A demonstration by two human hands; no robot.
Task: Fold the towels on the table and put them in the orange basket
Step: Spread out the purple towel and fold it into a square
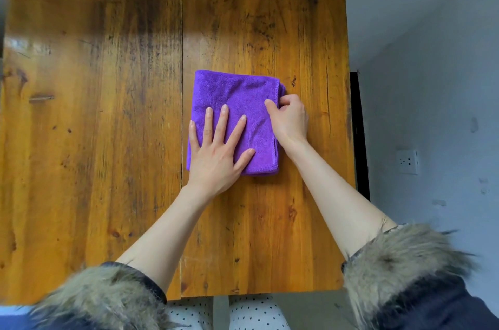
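Observation:
A purple towel (pixel 229 94), folded into a small rectangle, lies on the wooden table (pixel 108 113) a little right of its middle. My left hand (pixel 216 151) lies flat on the towel's near left part, fingers straight and spread. My right hand (pixel 289 119) is at the towel's right edge, thumb on top and fingers curled round the folded layers. No orange basket is in view.
The table's right edge runs close to my right hand, with a dark strip (pixel 359 135) and a grey wall with a socket (pixel 409 162) beyond it. Bare wood stretches left of and beyond the towel. Fur cuffs (pixel 399 262) cover my sleeves near the table's front edge.

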